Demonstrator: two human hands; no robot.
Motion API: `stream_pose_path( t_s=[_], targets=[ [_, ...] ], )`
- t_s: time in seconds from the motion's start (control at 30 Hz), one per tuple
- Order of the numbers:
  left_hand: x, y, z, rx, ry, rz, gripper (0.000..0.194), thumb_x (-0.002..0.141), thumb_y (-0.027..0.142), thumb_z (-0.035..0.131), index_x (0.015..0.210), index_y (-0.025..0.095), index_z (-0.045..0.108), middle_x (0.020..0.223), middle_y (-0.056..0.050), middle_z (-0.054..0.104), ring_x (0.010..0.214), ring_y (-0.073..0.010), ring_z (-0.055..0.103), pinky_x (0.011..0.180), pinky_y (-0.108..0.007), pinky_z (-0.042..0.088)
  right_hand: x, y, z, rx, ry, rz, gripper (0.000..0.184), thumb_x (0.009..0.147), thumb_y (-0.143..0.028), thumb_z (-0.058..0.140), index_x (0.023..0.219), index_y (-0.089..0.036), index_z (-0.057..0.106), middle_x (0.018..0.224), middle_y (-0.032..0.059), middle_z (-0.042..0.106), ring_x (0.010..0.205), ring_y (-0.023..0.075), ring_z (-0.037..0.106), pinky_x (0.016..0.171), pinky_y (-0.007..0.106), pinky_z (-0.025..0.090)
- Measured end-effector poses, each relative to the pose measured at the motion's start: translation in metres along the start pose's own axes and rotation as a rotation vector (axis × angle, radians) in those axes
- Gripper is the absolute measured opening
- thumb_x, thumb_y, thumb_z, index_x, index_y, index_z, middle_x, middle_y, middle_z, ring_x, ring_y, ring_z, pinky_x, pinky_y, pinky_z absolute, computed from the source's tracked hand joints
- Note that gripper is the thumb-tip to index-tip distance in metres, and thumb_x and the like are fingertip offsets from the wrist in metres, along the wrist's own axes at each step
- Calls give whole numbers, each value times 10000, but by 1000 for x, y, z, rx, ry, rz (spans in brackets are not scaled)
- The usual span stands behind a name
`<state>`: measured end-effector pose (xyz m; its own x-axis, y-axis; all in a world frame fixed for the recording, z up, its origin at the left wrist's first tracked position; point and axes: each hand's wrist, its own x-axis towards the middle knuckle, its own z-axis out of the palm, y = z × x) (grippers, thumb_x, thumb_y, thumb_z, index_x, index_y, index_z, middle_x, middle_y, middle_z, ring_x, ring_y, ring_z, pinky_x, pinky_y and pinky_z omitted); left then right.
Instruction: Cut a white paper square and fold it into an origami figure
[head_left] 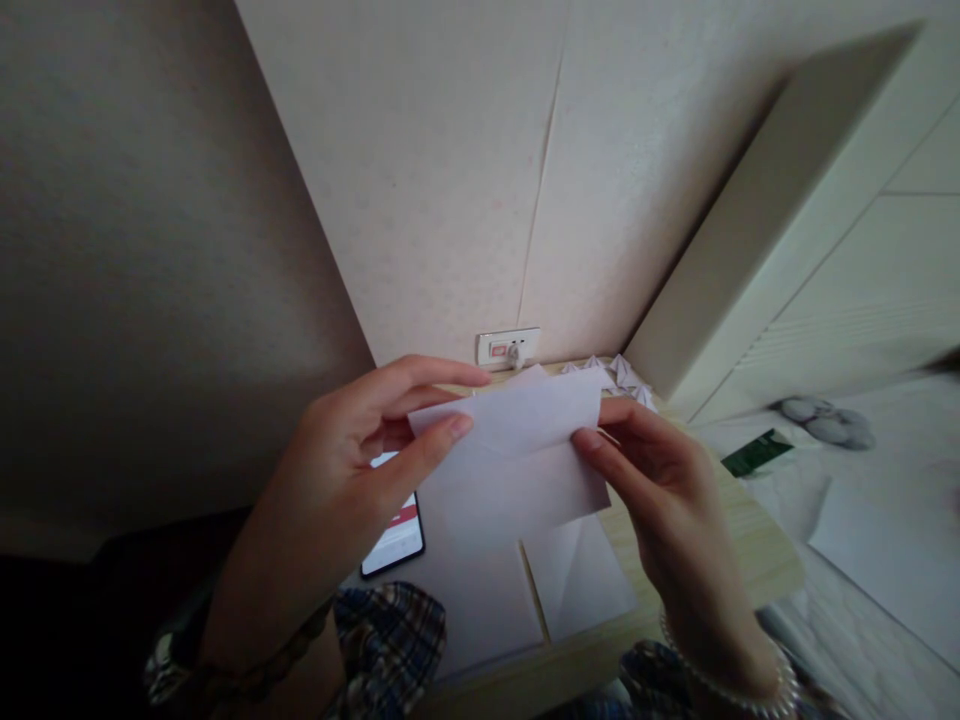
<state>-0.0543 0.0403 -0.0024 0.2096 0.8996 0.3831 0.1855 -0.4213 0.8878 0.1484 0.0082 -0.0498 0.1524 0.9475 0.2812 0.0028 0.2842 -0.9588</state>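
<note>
A creased sheet of white paper (529, 455) is held up over the small table. My left hand (352, 450) grips its left corner, thumb in front and fingers partly hidden behind. At the right edge, my right hand (667, 490) pinches the sheet between thumb and fingers. Below lie a flat white sheet (480, 610) and, beside it across a narrow gap, another white paper (589, 580) with a diagonal crease. A lit phone (397, 540) rests under my left wrist, partly covered by the hand.
Several small folded paper pieces (622, 373) sit at the back of the wooden table (757, 550), by the wall. A socket (508, 347) with a plug is just above. To the right, a bed holds a green packet (757, 453) and a white sheet (885, 550).
</note>
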Motion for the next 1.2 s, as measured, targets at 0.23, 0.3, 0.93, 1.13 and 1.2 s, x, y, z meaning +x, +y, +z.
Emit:
stream_pose_path(
  t_s=[0.23, 0.3, 0.93, 1.13, 1.2],
  targets=[
    [3, 4, -2, 27, 25, 30, 230, 792, 83, 693, 783, 290, 790, 733, 114, 793, 648, -26, 710, 561, -26, 495, 1, 0, 1, -43, -58, 9, 68, 868, -305, 698, 842, -243, 712, 799, -8, 756, 704, 142, 688, 565, 230, 528],
    [2, 5, -2, 23, 31, 37, 229, 791, 92, 695, 785, 299, 793, 733, 117, 795, 667, -30, 722, 573, -26, 502, 1, 1, 1, -79, -73, 4, 79, 876, -312, 688, 855, -242, 718, 832, -2, 762, 730, 148, 699, 611, 246, 553],
    [2, 5, -6, 58, 4, 51, 195, 818, 103, 664, 778, 255, 779, 738, 88, 797, 644, -57, 716, 578, -71, 528, -1, 1, 0, -207, -42, -87, 111, 896, -293, 681, 810, -248, 735, 787, -19, 738, 754, 149, 665, 656, 234, 514],
    [1, 1, -2, 2, 79, 59, 233, 819, 98, 667, 828, 297, 787, 770, 111, 793, 663, -29, 709, 563, -39, 502, -3, -1, 1, -223, 16, -129, 212, 953, -322, 600, 806, -259, 740, 758, -26, 711, 755, 128, 651, 652, 211, 496],
    [0, -2, -2, -23, 113, 53, 224, 819, 110, 672, 840, 300, 790, 771, 107, 790, 640, -22, 694, 540, -31, 484, -4, 0, -1, -206, 22, -148, 252, 994, -318, 536, 873, -276, 754, 838, -21, 736, 840, 124, 668, 751, 216, 506]
  ],
)
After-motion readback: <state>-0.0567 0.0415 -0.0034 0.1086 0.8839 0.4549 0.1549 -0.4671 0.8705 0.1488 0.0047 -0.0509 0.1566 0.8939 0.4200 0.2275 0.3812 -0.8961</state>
